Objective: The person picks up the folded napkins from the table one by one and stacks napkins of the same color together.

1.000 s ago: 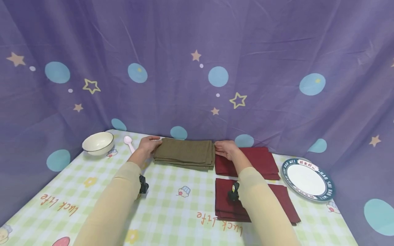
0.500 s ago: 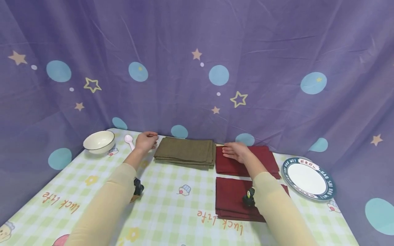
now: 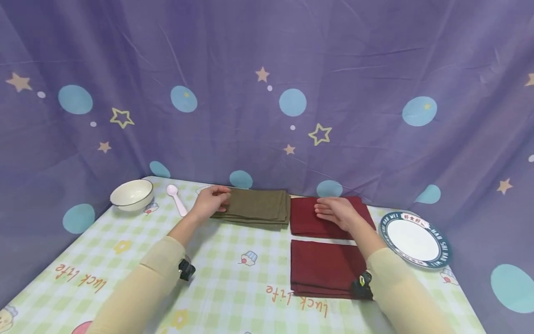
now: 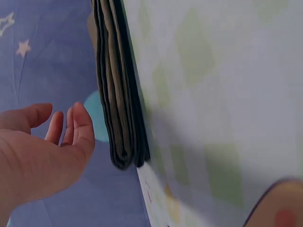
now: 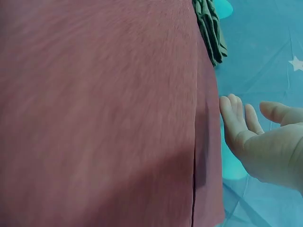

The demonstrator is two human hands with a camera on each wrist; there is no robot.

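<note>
A folded olive-brown cloth stack [image 3: 256, 205] lies at the back middle of the table, its layered edge facing the left wrist camera. My left hand [image 3: 210, 202] hovers over its left end with fingers loosely bent and nothing held; the left wrist view shows a gap between hand and cloth. To the right lies a folded dark red cloth [image 3: 302, 215], with a second folded red cloth [image 3: 325, 269] in front of it. Over the rear red cloth is my right hand [image 3: 337, 212], fingers relaxed and holding nothing.
At the back left stand a cream bowl [image 3: 132, 195] and a pale pink spoon [image 3: 177, 200]. A white plate with a dark green patterned rim [image 3: 388, 232] lies at the right. A purple curtain [image 3: 267, 116] hangs behind the checked tablecloth [image 3: 225, 287].
Both hands have left the ends of the olive-brown cloth. My right hand moved right over the rear red cloth; the left lifted off, then came back over the cloth's left end.
</note>
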